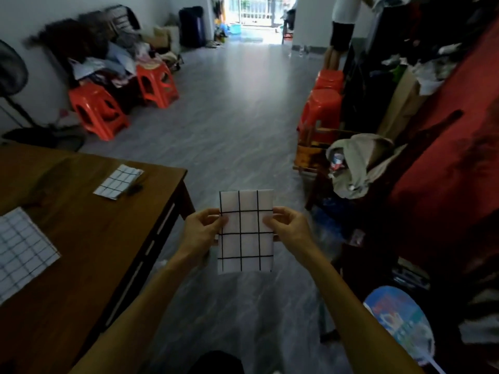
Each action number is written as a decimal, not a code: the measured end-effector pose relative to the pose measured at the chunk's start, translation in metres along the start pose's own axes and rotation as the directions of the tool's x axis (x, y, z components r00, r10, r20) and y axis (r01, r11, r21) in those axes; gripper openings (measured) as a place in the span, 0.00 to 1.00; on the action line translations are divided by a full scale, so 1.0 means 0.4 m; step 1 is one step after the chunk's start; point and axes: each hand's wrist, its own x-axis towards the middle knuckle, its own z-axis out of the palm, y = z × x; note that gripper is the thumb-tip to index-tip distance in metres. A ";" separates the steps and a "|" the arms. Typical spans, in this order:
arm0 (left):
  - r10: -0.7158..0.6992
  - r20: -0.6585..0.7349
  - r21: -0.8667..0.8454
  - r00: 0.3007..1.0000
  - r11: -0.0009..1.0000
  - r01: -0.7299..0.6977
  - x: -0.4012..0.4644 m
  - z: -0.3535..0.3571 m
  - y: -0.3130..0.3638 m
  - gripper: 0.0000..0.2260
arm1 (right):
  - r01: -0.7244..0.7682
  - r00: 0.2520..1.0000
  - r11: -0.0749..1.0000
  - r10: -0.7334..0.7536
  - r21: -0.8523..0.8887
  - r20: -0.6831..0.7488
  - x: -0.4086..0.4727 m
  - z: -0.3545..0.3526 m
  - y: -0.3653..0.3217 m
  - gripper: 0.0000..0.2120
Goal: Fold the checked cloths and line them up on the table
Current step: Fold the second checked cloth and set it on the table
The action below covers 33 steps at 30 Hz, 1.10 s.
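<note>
A folded white cloth with black checks [245,238] is held upright in the air over the floor, to the right of the table. My left hand [203,230] pinches its left edge and my right hand [289,227] pinches its right edge, thumbs on the front face. On the brown wooden table [89,238] a small folded checked cloth [118,181] lies near the far right corner. A larger checked cloth [21,252] lies flat at the table's left side, partly cut off by the frame edge.
Orange plastic stools [97,112] stand by the left wall and more orange stools [321,103] stand at the right. Piles of clothes, a basket and a red-covered surface [445,171] crowd the right side. A person's legs [337,44] stand far back. A hand fan [399,325] lies at the lower right.
</note>
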 end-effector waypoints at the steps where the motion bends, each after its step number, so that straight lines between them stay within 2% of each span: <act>1: -0.005 -0.018 0.009 1.000 1.000 0.005 0.023 0.004 0.000 0.10 | -0.001 1.000 1.000 0.001 -0.002 0.018 0.034 -0.002 -0.001 0.07; 7: -0.084 -0.112 -0.041 0.990 0.996 0.080 0.199 0.007 -0.030 0.07 | -0.017 0.991 0.999 0.023 -0.043 0.130 0.268 0.018 0.018 0.08; 11: -0.095 -0.146 -0.109 0.985 0.991 0.079 0.376 -0.003 -0.064 0.05 | -0.025 0.985 0.992 0.045 -0.122 0.169 0.454 0.053 0.030 0.10; 17: -0.139 -0.156 -0.223 0.978 0.969 0.102 0.672 -0.039 -0.070 0.09 | -0.069 0.969 0.970 0.120 -0.232 0.217 0.759 0.114 -0.018 0.09; 20: -0.132 -0.168 -0.271 0.977 0.959 0.083 0.811 -0.077 -0.032 0.09 | -0.034 0.962 0.959 0.107 -0.280 0.251 0.913 0.156 -0.068 0.11; 28: -0.193 -0.302 -0.268 0.933 0.957 0.112 1.143 -0.177 0.012 0.11 | -0.016 0.910 0.978 0.101 -0.209 0.401 1.289 0.296 -0.140 0.13; 33: -0.239 -0.452 -0.250 0.859 0.959 0.135 1.356 -0.233 -0.007 0.09 | 0.024 0.840 0.982 0.083 -0.189 0.537 1.557 0.399 -0.143 0.12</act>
